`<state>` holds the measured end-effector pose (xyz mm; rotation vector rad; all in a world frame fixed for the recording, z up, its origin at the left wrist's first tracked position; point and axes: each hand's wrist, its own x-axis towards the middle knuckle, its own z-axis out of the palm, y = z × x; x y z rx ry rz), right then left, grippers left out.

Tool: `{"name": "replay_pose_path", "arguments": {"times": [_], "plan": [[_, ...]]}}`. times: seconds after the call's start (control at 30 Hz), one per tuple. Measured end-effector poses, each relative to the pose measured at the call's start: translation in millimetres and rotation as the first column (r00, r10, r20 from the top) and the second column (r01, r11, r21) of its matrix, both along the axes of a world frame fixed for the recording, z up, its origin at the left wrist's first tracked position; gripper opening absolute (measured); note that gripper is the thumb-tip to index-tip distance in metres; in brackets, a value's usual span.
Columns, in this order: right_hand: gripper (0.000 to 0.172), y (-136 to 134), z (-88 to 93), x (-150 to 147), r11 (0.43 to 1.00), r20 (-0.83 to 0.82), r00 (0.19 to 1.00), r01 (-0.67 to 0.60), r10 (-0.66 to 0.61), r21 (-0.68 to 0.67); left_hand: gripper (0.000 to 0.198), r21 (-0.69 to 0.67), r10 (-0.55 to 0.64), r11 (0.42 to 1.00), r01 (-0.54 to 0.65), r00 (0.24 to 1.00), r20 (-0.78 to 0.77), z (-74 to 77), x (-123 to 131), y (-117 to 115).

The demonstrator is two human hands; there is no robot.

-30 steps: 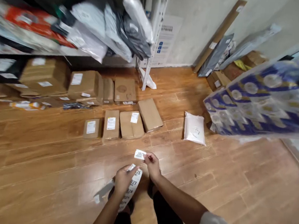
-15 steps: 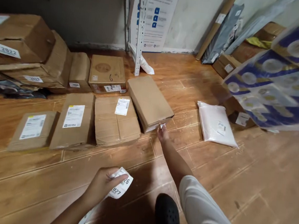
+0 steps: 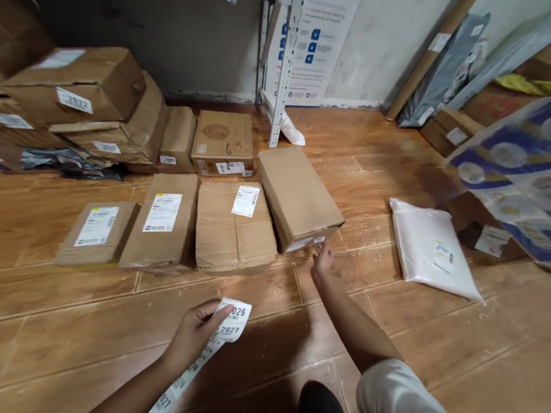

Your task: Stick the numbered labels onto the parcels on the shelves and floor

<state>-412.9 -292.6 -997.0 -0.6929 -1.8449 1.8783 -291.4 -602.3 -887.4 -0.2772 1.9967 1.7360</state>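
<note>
My left hand is closed on a long strip of white number labels, pinched near its top end, where 2027 can be read. The rest of the strip hangs down past my wrist. My right hand is just in front of the near end of a long brown cardboard box. Its fingers look slightly apart, with nothing seen in them. A small white label sits on that box's near face, beside a larger one. Left of it lies a flatter cardboard box with a shipping label on top.
Two more labelled boxes continue the row leftward. Behind them stand stacked cartons and a shelf post. To the right are a white padded parcel, a blue-and-white plastic-wrapped pack and a leaning cardboard tube.
My right hand has drawn back slightly from the long box, leaving the small label on its near face. More of the label strip in my left hand shows. The view has shifted left.
</note>
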Motion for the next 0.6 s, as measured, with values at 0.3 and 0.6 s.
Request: {"name": "replay_pose_path", "arguments": {"times": [0.3, 0.6], "plan": [[0.024, -118.7, 57.6, 96.4, 0.607, 0.042, 0.606, -0.791, 0.795, -0.075, 0.045, 0.191, 0.289, 0.934, -0.301, 0.953, 0.092, -40.9, -4.3, 36.7], [0.023, -118.4, 40.2, 74.3, 0.684, 0.035, 0.686, -0.719, 0.727, -0.121, 0.044, 0.249, 0.409, 0.873, -0.420, 0.908, 0.096, -66.7, -13.0, 36.2]]}}
